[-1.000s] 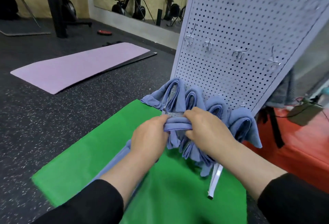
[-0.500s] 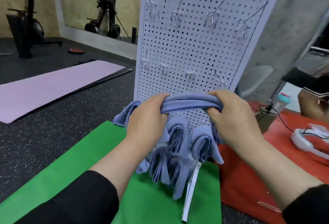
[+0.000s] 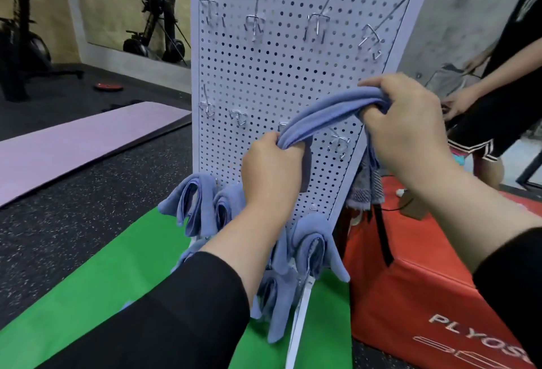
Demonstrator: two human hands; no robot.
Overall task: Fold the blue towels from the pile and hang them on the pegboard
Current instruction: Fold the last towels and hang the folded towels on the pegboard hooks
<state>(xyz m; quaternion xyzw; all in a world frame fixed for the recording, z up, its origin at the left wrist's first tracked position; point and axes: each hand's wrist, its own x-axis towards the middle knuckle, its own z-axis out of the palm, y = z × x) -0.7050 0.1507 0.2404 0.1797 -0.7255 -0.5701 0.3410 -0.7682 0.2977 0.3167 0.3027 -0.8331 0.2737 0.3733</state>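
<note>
A folded blue towel (image 3: 325,113) stretches between my two hands in front of the white pegboard (image 3: 281,69). My left hand (image 3: 271,172) grips its lower left end; my right hand (image 3: 407,128) grips the higher right end near the board's right edge. The towel crosses the middle row of metal hooks (image 3: 338,143). Several folded blue towels (image 3: 199,207) hang on the bottom rows, partly hidden behind my left forearm. The top row of hooks (image 3: 255,21) is bare.
A green mat (image 3: 96,286) lies under the board. A red plyo box (image 3: 410,295) stands to the right. Another person (image 3: 498,99) is at the far right. A purple mat (image 3: 73,146) and exercise machines (image 3: 17,46) are at the left.
Both hands have lifted the towel from the bottom rows up to the middle hook row, spreading apart, with the right hand rising higher and further right.
</note>
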